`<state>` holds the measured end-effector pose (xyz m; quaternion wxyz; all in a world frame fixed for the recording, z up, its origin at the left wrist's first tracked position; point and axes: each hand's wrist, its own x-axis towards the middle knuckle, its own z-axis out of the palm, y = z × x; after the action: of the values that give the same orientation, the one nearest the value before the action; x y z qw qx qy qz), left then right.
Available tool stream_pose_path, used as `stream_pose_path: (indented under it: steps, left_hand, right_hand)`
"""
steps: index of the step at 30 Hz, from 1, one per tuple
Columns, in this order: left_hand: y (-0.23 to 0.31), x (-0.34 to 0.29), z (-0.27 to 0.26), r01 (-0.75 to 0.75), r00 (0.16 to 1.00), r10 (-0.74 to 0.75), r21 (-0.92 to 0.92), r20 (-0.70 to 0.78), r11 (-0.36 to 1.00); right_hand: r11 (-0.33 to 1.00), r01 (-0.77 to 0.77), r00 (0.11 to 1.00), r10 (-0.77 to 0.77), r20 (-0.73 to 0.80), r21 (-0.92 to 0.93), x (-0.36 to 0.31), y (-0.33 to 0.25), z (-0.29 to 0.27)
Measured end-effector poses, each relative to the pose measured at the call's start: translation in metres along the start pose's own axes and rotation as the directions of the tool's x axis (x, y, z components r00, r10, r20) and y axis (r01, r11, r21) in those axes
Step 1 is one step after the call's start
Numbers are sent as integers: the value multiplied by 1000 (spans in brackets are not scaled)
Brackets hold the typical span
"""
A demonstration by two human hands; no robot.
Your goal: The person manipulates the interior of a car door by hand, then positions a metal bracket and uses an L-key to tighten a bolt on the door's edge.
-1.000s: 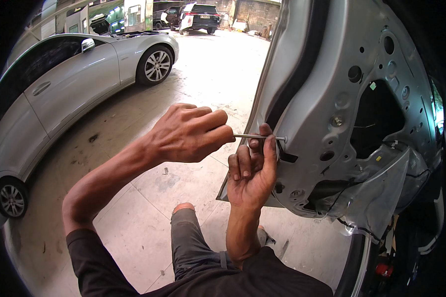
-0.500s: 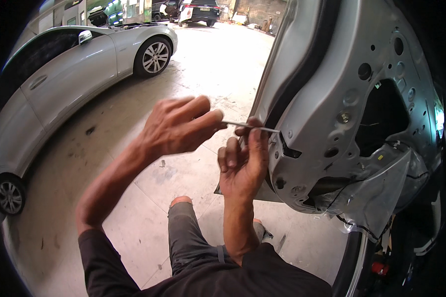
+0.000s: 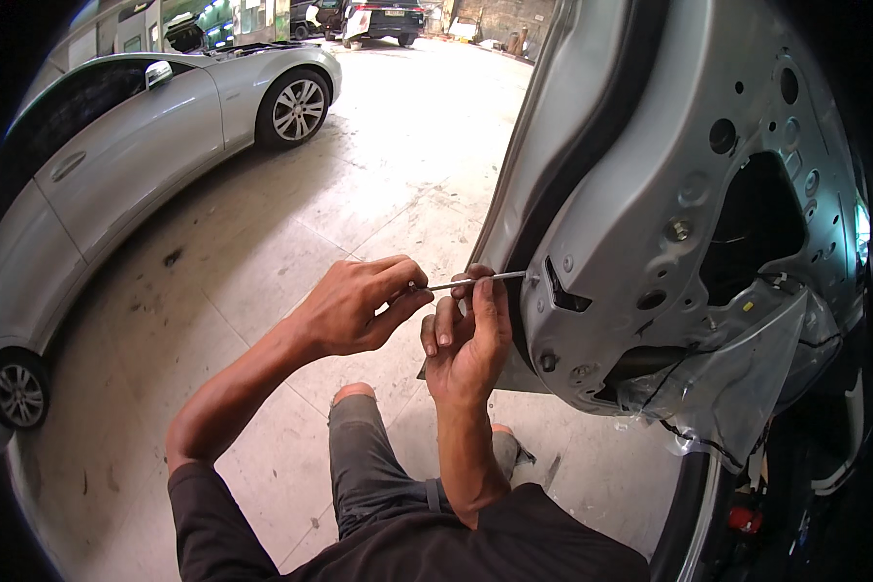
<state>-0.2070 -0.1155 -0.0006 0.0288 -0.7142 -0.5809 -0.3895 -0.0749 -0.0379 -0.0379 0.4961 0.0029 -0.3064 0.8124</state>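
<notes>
A thin, straight metal rod (image 3: 449,285) runs between my two hands to the edge of a silver car door (image 3: 592,247). Its tip meets the edge beside the dark latch slot (image 3: 565,289); the exact contact is too small to make out. My left hand (image 3: 364,303) pinches the outer end between thumb and fingers, hiding that end. Closer to the door, my right hand (image 3: 468,339) steadies the shaft between thumb and forefinger, palm facing up, the other fingers curled.
The door's inner skin is bare, with holes and a large opening (image 3: 759,218). Clear plastic sheeting (image 3: 718,388) and a black cable hang from its lower part. A silver car (image 3: 155,136) stands at the left, and a dark vehicle (image 3: 388,21) farther back.
My left hand has moved down and slightly left, and its end of the rod has dropped. My right hand stays on the shaft, a little lower. The view has shifted slightly.
</notes>
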Motion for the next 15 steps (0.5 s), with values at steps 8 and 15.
stream_pose_path:
  steps: [8,15]
  left_hand:
    - [0,1,-1,45,998,-41,-85,47,995]
    - [8,13,-15,734,656,-428,-658,621,170]
  right_hand:
    - [1000,16,1000,-16,21,11,-1,0,-5]
    - [998,60,998,-60,-11,21,1,1,-4]
